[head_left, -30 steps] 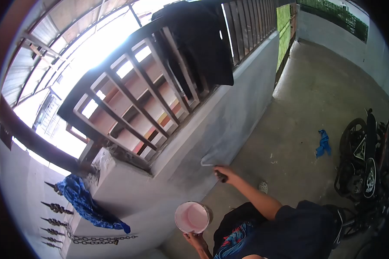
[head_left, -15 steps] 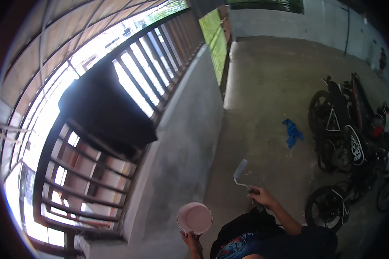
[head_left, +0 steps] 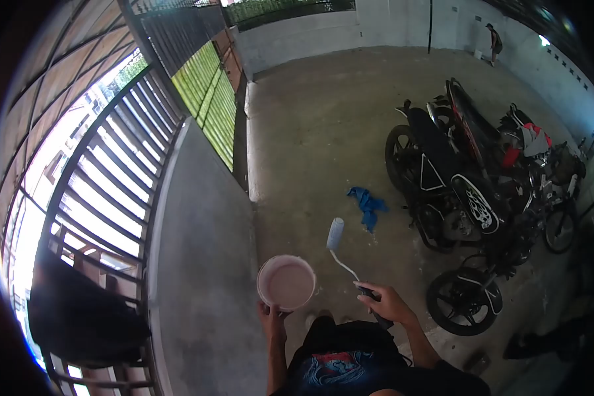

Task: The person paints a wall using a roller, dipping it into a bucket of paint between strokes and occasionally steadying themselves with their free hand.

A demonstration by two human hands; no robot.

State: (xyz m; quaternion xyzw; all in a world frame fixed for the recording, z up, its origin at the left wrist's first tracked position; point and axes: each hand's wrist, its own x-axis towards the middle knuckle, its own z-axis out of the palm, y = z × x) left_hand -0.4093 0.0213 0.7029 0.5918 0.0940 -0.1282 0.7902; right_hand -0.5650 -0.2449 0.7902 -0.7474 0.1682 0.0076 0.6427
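Observation:
My left hand (head_left: pixel 272 319) is closed on the lower rim side of a pinkish bucket (head_left: pixel 263 290), which is tipped so that its inside faces me. A pale pinkish layer, perhaps paint, shows in the bottom. Fingers of my right hand (head_left: pixel 386 303) wrap the dark handle of a paint roller (head_left: pixel 335 233). Its light blue-grey sleeve points up and away on a bent wire frame, to the right of the bucket and apart from it.
A grey low wall (head_left: pixel 208 244) topped by a barred railing (head_left: pixel 112 171) runs along the left, with dark cloth (head_left: pixel 86 310) over it. A blue cloth (head_left: pixel 368 207) lies on the floor. Motorcycles (head_left: pixel 435 158) stand at right. Another person (head_left: pixel 494 45) is by the far wall.
My view has swung right and up, so the motorcycles and far wall show more fully. The bucket and the roller are held closer together in view, and the roller points more upright.

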